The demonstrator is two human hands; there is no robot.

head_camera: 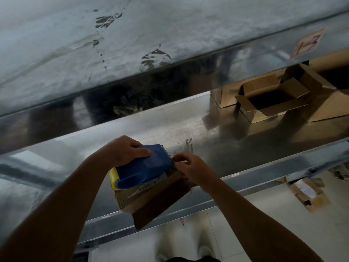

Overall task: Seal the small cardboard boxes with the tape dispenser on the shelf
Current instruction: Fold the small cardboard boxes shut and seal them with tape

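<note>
A blue tape dispenser (143, 167) with a yellow roll end sits on top of a small cardboard box (149, 197) at the front edge of the metal shelf (217, 133). My left hand (126, 150) grips the dispenser from above. My right hand (190, 167) is at the dispenser's far end, its fingers pinching the tape there over the box's far edge. One brown flap of the box hangs out past the shelf edge toward me.
An open empty cardboard box (272, 103) stands at the shelf's back right among larger cartons (324, 103). A metal shelf above (132, 44) overhangs the work area. A torn carton (307, 195) lies on the floor at lower right.
</note>
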